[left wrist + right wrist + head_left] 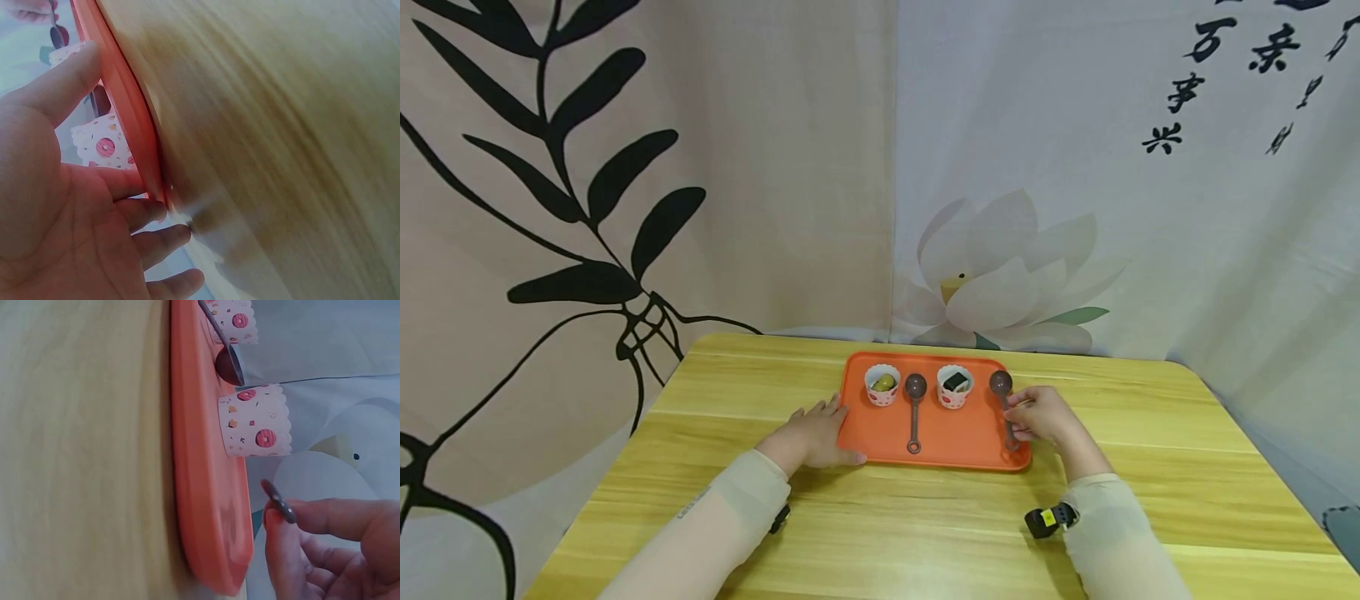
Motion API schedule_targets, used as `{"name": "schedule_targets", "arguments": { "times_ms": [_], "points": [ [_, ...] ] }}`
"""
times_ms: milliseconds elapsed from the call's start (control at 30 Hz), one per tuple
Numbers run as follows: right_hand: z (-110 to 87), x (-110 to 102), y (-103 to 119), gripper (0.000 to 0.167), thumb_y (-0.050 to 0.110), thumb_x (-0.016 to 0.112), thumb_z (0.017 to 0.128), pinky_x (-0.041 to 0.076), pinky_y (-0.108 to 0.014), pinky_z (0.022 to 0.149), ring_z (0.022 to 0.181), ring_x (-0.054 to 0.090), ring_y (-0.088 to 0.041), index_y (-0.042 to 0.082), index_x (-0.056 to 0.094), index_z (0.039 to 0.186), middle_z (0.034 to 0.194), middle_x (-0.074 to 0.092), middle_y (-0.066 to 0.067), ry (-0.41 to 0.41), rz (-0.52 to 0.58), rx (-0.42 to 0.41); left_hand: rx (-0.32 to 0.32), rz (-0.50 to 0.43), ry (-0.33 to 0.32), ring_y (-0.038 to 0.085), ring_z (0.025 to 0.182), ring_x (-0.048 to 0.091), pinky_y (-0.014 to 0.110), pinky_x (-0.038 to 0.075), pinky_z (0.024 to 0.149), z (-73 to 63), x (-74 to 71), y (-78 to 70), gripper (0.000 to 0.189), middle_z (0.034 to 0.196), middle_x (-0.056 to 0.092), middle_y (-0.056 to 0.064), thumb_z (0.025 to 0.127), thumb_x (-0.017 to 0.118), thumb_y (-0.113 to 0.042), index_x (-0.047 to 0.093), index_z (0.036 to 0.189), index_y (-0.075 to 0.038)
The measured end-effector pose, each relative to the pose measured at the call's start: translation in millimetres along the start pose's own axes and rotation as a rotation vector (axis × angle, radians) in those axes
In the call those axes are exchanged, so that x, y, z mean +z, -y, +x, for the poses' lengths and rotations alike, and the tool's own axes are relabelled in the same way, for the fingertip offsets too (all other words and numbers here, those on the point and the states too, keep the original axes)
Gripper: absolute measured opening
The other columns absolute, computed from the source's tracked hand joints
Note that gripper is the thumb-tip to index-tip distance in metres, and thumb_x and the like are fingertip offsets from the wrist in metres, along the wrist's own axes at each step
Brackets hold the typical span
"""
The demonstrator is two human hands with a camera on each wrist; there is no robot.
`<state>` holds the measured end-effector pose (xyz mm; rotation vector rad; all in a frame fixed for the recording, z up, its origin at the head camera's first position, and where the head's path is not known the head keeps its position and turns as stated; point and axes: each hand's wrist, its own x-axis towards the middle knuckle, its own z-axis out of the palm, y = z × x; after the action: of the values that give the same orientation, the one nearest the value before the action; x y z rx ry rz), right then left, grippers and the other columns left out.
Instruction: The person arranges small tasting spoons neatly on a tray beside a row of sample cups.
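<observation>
An orange tray [958,446] lies on the table. My left hand [816,435] rests at its left front corner, thumb along the front edge and fingers spread against the left side. At the tray's right end, my right hand [1041,414] pinches a brown spoon [1001,383] by its handle; in the right wrist view the spoon's handle [279,501] shows between thumb and finger, raised off the tray. A second brown spoon [914,387] lies between two patterned paper cups. The left cup [882,397] holds something yellow-green, the right cup [951,400] something black and white.
The wooden table [925,533] spreads around the tray. Behind its far edge hangs a printed curtain [797,183] with leaves, a lotus and characters. A black wrist device [1051,519] sits on the right wrist.
</observation>
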<state>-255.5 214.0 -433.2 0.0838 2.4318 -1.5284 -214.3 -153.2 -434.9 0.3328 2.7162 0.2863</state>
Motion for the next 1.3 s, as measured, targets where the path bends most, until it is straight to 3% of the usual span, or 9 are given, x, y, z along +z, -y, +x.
{"name": "schedule_targets", "arguments": {
  "times_ms": [300, 1300],
  "points": [
    [2.8, 8, -1, 0.028, -0.007, 0.064, 0.091, 0.058, -0.030, 0.057, 0.059, 0.061, -0.014, -0.015, 0.055, 0.116, 0.082, 0.068, -0.010, 0.007, -0.010, 0.012, -0.002, -0.009, -0.002, 0.039, 0.150, 0.021, 0.061, 0.019, 0.116, -0.1, 0.8, -0.5, 0.098, 0.165, 0.019, 0.016, 0.088, 0.065, -0.063, 0.031, 0.156, -0.001],
    [9.1, 22, -2, 0.020, -0.005, 0.064, 0.093, 0.060, -0.033, 0.060, 0.063, 0.061, -0.017, -0.011, 0.057, 0.110, 0.081, 0.061, -0.012, 0.003, -0.065, 0.072, -0.001, -0.018, -0.002, 0.040, 0.149, 0.021, 0.062, 0.017, 0.117, 0.8, 2.5, 1.7, 0.099, 0.165, 0.017, 0.016, 0.088, 0.064, -0.065, 0.031, 0.157, -0.002]
  ]
}}
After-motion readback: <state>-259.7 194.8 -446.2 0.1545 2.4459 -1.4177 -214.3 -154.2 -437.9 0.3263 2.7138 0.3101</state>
